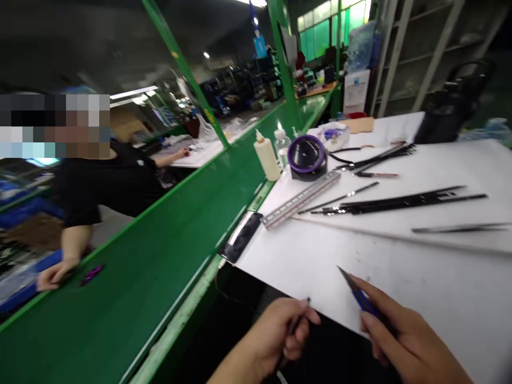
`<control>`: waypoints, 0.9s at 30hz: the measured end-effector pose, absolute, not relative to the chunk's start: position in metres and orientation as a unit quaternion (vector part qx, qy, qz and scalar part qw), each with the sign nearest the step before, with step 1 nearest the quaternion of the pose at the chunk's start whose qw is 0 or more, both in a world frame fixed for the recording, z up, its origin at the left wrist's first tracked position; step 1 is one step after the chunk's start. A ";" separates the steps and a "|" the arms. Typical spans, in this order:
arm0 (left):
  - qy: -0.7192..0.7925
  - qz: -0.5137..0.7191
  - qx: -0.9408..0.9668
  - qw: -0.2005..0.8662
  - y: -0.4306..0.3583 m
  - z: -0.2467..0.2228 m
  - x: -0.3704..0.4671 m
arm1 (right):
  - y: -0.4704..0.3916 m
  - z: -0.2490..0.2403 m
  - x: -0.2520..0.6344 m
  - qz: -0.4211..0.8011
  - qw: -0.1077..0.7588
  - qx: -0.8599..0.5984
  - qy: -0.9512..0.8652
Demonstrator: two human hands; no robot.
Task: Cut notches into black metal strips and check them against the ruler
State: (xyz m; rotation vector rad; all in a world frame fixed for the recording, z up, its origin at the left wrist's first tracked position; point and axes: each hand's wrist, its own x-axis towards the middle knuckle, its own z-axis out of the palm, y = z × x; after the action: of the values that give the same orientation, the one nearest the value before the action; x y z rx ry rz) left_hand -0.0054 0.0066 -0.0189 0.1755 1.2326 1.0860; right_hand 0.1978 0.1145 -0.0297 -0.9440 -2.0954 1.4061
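My left hand (282, 328) is closed around a thin black strip (294, 323), just off the front edge of the white table (304, 256). Most of the strip is hidden by the fingers. My right hand (404, 325) grips a blue-handled knife (358, 292) with a narrow pointed blade, its tip slanting up and left over the tabletop. The two hands are apart. Farther back on the table lies a bunch of long black strips (400, 201), with a single loose black strip (460, 229) nearer on the right.
A phone (242, 237) and a grey slotted metal bar (302, 200) lie by the green partition (160, 256). Behind them stand a purple-rimmed round device (306, 154) and a cream squeeze bottle (266, 157). Across the partition sits another person (116, 184) in a black shirt.
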 end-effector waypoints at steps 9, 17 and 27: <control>0.508 0.476 -0.010 0.718 0.012 -0.027 -0.022 | 0.123 0.002 0.187 0.500 0.124 -0.301 -0.803; 0.547 0.477 0.009 0.688 0.011 -0.035 -0.019 | 0.112 0.000 0.184 0.406 0.057 -0.302 -0.861; 0.577 0.435 0.069 0.688 0.013 -0.033 -0.011 | 0.091 0.000 0.171 0.335 -0.016 -0.296 -0.895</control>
State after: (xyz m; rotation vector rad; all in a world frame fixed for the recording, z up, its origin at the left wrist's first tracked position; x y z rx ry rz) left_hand -0.0108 0.0126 -0.0333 0.1547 1.2920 0.9736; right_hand 0.1708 0.0913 0.0002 -0.9384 -2.8398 1.0625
